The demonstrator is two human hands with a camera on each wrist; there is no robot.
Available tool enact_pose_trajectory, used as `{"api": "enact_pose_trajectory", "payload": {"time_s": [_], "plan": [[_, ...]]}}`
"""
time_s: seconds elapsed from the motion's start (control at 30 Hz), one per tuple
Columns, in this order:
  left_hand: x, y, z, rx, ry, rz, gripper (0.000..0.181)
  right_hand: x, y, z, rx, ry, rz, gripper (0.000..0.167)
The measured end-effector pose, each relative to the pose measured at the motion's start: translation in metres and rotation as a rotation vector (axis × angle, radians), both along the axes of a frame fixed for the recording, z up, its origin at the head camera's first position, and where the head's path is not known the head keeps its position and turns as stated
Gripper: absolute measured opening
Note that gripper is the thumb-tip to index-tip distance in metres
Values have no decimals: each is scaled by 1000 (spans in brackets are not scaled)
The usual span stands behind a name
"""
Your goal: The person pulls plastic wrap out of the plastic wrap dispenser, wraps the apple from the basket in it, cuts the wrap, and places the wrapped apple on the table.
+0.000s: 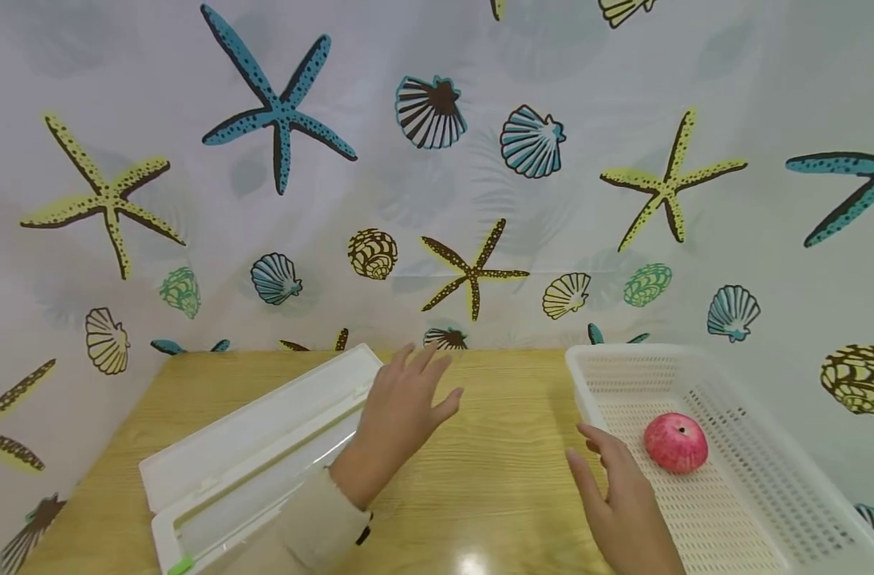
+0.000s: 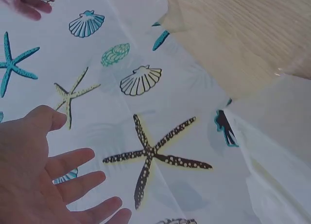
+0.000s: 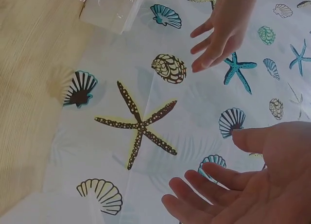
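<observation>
My left hand (image 1: 401, 415) is raised over the right part of a long white box (image 1: 264, 455) whose lid is folded back; its fingers are spread and hold nothing. In the left wrist view the left hand (image 2: 53, 180) shows relaxed, parted fingers. My right hand (image 1: 626, 499), also holding nothing, is beside the left wall of a white perforated basket (image 1: 724, 511). Inside that basket lies a round pinkish-red fruit (image 1: 676, 443), to the right of the hand. The right wrist view shows the right hand (image 3: 252, 180) with its fingers apart.
A wooden table (image 1: 494, 447) lies under the box and basket. Behind it hangs a white cloth (image 1: 437, 192) printed with starfish and shells. A small bright green piece (image 1: 181, 565) is at the box's near left corner.
</observation>
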State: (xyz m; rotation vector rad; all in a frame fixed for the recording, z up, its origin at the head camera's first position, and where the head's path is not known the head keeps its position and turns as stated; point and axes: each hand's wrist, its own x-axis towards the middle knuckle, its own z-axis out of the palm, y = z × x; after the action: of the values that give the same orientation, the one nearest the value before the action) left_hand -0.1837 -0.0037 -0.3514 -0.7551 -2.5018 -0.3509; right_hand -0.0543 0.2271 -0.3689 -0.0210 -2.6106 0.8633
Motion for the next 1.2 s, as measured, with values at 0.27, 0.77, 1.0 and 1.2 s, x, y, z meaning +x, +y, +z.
{"api": "enact_pose_trajectory", "payload": {"time_s": [0.27,0.77,1.0,1.2], "plan": [[23,-65,-20,227,54,38,38,-34,-21,-16,-115,-49,248,35],[76,-175,-31,326,-40,244,49,-87,-73,-53,-176,-166,444,40],[83,-229,-47,321,-316,385,64,-112,-85,-60,-186,-160,457,40],[96,-256,-66,307,-483,418,74,-134,-94,-70,-196,-157,536,46]]}}
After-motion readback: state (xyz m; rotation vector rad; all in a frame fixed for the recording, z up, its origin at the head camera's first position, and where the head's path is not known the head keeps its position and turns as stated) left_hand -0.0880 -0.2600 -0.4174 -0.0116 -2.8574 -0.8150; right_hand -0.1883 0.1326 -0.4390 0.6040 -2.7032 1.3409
